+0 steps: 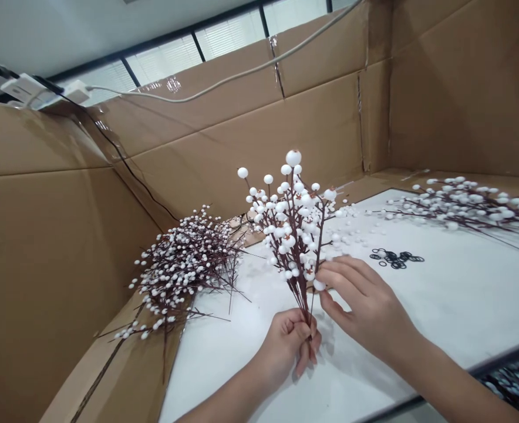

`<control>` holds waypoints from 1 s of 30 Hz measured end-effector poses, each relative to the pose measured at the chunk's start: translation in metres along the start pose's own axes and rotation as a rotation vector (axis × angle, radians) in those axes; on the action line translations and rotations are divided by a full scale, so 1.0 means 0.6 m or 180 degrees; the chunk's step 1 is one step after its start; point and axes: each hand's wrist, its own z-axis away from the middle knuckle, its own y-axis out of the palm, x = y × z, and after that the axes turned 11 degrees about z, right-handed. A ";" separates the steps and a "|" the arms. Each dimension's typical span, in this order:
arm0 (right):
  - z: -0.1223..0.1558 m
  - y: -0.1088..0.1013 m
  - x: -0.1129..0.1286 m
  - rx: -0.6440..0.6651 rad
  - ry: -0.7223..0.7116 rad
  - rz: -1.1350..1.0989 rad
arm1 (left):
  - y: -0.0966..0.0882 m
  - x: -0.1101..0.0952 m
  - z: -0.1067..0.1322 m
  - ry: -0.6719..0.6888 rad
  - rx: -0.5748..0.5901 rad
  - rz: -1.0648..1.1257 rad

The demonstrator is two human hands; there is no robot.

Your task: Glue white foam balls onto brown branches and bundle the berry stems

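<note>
A large heap of white-berried stems (189, 252) lies at the left, spilling over the edge of a white board (453, 294) onto cardboard. Across the board, at the far right, rests a looser spread of similar stems (475, 205), and nearer the middle sits a small cluster of black rings (396, 258). The upright bunch (288, 241) stands in front of some loose white berries (346, 210), partly hiding them. The left hand (292, 343) grips this bunch low on its stems, above the board; the right hand (369, 308) has thumb and fingers close together at a low berry on its right side, though whether they pinch it I cannot tell.

Cardboard walls (219, 147) enclose the work area, with the board and its stems, rings and berries inside. A pale cable (171, 100) and a power strip (26, 88) lie along the top.
</note>
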 end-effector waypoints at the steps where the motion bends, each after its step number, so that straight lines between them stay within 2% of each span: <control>1: -0.001 0.000 -0.001 -0.0040 -0.0078 -0.0002 | -0.001 0.001 0.000 -0.0008 -0.0006 -0.0017; 6: 0.000 0.001 -0.008 -0.0089 -0.0244 0.0028 | -0.001 0.003 0.000 0.0007 -0.0013 -0.0052; 11: 0.014 0.000 -0.015 -0.0399 -0.0477 0.0325 | 0.002 0.001 0.000 0.0023 -0.0018 0.0000; 15: 0.016 -0.002 -0.026 -0.0277 -0.0774 0.0142 | 0.003 -0.002 0.000 0.0028 -0.0040 0.0047; 25: -0.004 0.004 -0.022 -0.0007 0.0074 -0.0422 | 0.004 -0.005 0.002 0.0011 -0.0044 0.0033; 30: -0.002 0.007 -0.019 0.0186 0.0316 -0.0364 | 0.005 -0.008 0.003 -0.0013 -0.0086 0.0119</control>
